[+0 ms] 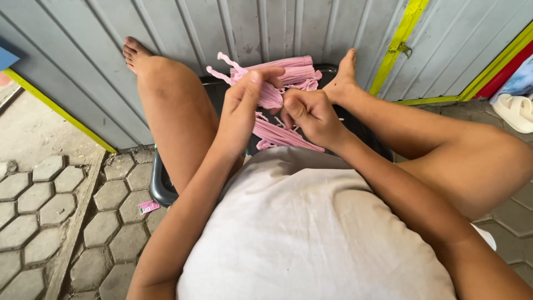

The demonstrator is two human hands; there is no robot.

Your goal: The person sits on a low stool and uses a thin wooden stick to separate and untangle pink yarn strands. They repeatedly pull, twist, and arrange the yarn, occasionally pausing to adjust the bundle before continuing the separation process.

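Note:
My left hand point(244, 105) is raised over my lap and pinches a small bunch of thin pink strips point(269, 95) between thumb and fingers. My right hand point(311, 114) is closed on the same bunch from the right side, fingers curled in. A few pink ends point(222, 65) stick up past my left fingers. Below the hands lies a flat pile of more pink strips point(283, 135), and a thicker pink bundle point(294, 69) rests further back. All of it sits in a black tray point(161, 186) between my bare legs.
A grey corrugated metal wall point(266, 28) with yellow trim point(397, 44) stands just beyond my feet. Hexagonal paving stones point(55, 205) cover the ground at the left, with a small pink scrap point(148, 206) on them. A white sandal point(516, 111) lies at the far right.

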